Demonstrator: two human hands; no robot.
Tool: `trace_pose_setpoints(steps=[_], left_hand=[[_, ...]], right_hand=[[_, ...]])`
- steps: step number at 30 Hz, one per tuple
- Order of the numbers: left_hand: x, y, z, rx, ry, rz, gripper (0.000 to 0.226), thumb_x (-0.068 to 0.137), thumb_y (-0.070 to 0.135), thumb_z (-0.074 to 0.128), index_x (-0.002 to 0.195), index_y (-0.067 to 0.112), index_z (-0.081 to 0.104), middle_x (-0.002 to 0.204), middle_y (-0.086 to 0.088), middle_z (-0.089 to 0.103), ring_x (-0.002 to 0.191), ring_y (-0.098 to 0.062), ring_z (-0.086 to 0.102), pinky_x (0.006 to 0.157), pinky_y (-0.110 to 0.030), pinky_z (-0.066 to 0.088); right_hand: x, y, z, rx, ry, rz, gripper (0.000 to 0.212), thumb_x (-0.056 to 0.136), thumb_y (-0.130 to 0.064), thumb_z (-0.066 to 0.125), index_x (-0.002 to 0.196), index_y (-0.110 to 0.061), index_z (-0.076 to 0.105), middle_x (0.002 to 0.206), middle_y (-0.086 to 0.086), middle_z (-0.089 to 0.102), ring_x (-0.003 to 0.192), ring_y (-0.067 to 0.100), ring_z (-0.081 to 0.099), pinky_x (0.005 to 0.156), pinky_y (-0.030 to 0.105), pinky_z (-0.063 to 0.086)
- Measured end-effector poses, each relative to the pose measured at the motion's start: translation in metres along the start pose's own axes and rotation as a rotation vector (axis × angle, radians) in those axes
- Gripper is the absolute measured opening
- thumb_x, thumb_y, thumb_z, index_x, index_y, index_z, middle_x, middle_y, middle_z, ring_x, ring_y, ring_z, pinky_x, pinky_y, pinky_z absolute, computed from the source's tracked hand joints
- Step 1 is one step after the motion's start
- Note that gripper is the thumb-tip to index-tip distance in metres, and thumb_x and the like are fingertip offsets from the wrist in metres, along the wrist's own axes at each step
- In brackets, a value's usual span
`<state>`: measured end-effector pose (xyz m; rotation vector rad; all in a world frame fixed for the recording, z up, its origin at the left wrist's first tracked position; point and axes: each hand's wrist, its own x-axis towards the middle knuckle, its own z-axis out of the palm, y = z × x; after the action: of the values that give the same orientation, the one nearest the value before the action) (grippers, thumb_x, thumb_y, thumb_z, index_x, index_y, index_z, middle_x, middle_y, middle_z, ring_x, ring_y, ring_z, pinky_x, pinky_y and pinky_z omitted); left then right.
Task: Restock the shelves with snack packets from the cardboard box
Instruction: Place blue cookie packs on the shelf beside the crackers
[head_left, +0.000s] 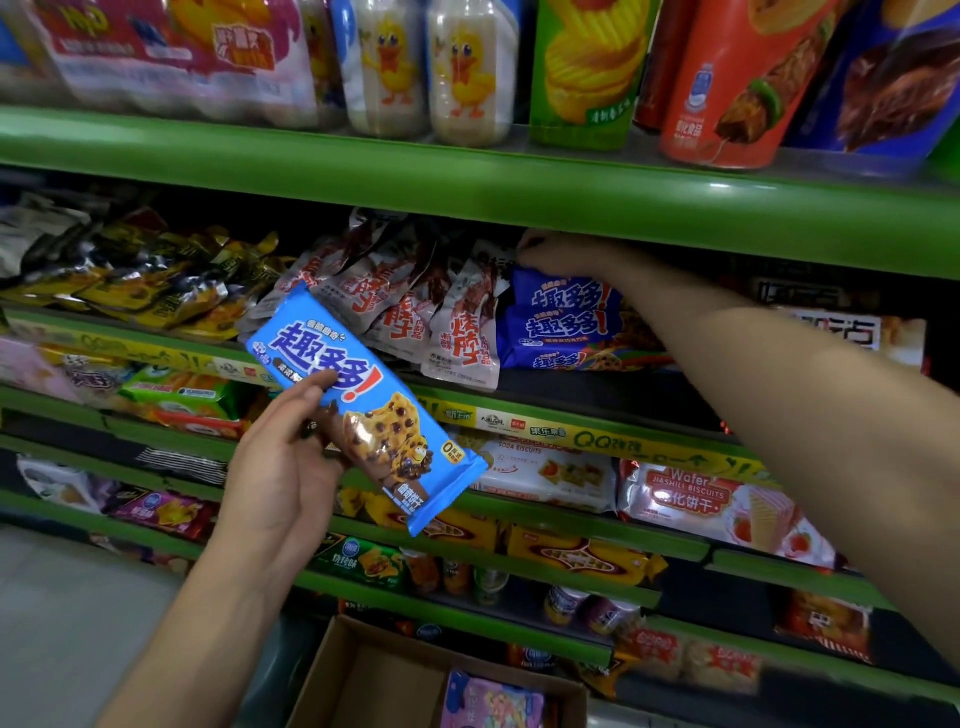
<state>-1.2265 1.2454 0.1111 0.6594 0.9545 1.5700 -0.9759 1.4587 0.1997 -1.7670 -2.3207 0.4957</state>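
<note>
— Biggest first? 
— Green shelving unit (467, 182), tier over tier, filling nearly the whole view. Top tier: tall snack canisters (727, 78) toward the right end, duck-print bottles (462, 73) near the middle.
— And low down?
— Open cardboard box (332, 670) on the floor, below the bottom shelf's front edge. Inside, a pink-and-purple packet (491, 701) against the right wall.
— Second tier?
— Yellow-and-black pouches (156, 280) at the left end, white-and-red pouches (415, 306) mid-shelf, then a stack of dark blue cookie packets (566, 322) just to their right, close to the front edge.
— Lower shelves?
— Pink wafer biscuit pack (711, 509) and white soda biscuit pack (545, 470) side by side, right of centre, one tier down. Brown-and-yellow packs (582, 558) below those.
— Now the packet in play?
— Light blue chocolate-chip cookie packet (374, 410), held in the air in front of the second and third tiers, tilted, top end toward the upper left.
— Hands?
— Left hand (283, 467) gripping that packet from its left side, thumb across the front, fingers curled behind. Right hand (558, 254) reached deep under the top shelf's lip, resting on the top of the dark blue stack, fingertips bent at the back of the stack; hard to tell whether pinching a packet or only touching.
</note>
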Motion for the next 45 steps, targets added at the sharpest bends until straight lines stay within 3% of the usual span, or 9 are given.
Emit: trace_pose_setpoints(steps=[5,8,15,19,26,30,33,38,45], left_hand=[[0.008,0.008,0.010,0.015,0.006,0.007,0.021,0.099,0.018,0.048,0.101,0.015,0.069,0.071,0.005,0.069,0.064,-0.010,0.067,0.064,-0.034,0.055],[0.013,0.013,0.014,0.049,0.003,0.022,0.021,0.099,0.019,0.048,0.100,0.016,0.069,0.071,0.007,0.069,0.073,-0.012,0.067,0.075,-0.039,0.053],[0.018,0.016,0.021,0.033,0.038,0.003,0.022,0.099,0.021,0.050,0.095,0.018,0.071,0.078,0.009,0.073,0.096,-0.021,0.059,0.101,-0.052,0.042],[0.020,0.018,0.021,0.024,0.029,0.015,0.020,0.098,0.021,0.050,0.097,0.018,0.070,0.084,0.004,0.071,0.094,-0.021,0.061,0.092,-0.048,0.045],[0.022,0.020,0.023,0.004,-0.001,0.026,0.018,0.097,0.021,0.051,0.104,0.015,0.067,0.079,0.005,0.069,0.084,-0.016,0.064,0.078,-0.038,0.052],[0.021,0.023,0.021,-0.009,-0.001,0.040,0.018,0.098,0.022,0.051,0.101,0.016,0.068,0.083,0.005,0.071,0.087,-0.017,0.064,0.079,-0.038,0.053],[0.018,0.025,0.021,-0.022,0.000,0.047,0.017,0.098,0.022,0.051,0.100,0.016,0.067,0.087,0.005,0.072,0.090,-0.016,0.066,0.079,-0.038,0.054],[0.017,0.022,0.025,-0.029,-0.011,0.040,0.021,0.099,0.021,0.050,0.094,0.019,0.071,0.090,0.007,0.073,0.098,-0.018,0.063,0.083,-0.039,0.052],[0.015,0.018,0.024,-0.031,-0.027,0.043,0.023,0.099,0.021,0.049,0.093,0.020,0.072,0.093,0.004,0.071,0.096,-0.018,0.060,0.079,-0.035,0.049]], right_hand=[[-0.008,-0.027,0.003,-0.015,-0.108,-0.008,0.037,0.096,-0.024,0.053,0.125,-0.003,0.062,0.131,0.020,0.061,0.117,0.034,0.058,0.080,0.029,0.042],[-0.010,-0.033,0.002,-0.163,-0.201,-0.054,0.064,0.087,-0.022,0.067,0.147,-0.019,0.044,0.153,0.008,0.041,0.133,0.027,0.044,0.093,0.027,0.037],[-0.009,-0.058,0.019,-0.400,-0.280,-0.142,0.094,0.075,-0.014,0.078,0.154,-0.023,0.029,0.154,0.010,0.038,0.134,0.028,0.042,0.093,0.027,0.040],[-0.003,-0.058,0.026,-0.312,-0.207,-0.212,0.091,0.072,-0.006,0.078,0.151,-0.020,0.036,0.148,0.010,0.047,0.129,0.027,0.048,0.086,0.021,0.037],[-0.011,-0.045,0.024,-0.131,-0.085,-0.318,0.074,0.084,-0.013,0.072,0.149,-0.007,0.037,0.151,0.019,0.040,0.137,0.029,0.039,0.105,0.021,0.029],[-0.023,-0.012,0.003,0.012,0.061,-0.113,0.060,0.090,-0.023,0.069,0.143,-0.008,0.045,0.147,0.013,0.047,0.131,0.027,0.046,0.090,0.018,0.032],[-0.029,0.018,-0.013,-0.060,-0.095,0.109,0.040,0.095,-0.018,0.058,0.132,-0.004,0.055,0.134,0.016,0.059,0.105,0.026,0.057,0.071,0.024,0.038],[-0.040,0.045,-0.016,-0.122,-0.166,0.217,0.054,0.092,-0.019,0.063,0.143,-0.011,0.048,0.146,0.012,0.049,0.127,0.028,0.051,0.092,0.027,0.040],[-0.042,0.054,-0.001,-0.171,0.035,0.094,0.051,0.092,-0.019,0.068,0.137,-0.003,0.051,0.139,0.018,0.054,0.123,0.031,0.052,0.085,0.025,0.037]])
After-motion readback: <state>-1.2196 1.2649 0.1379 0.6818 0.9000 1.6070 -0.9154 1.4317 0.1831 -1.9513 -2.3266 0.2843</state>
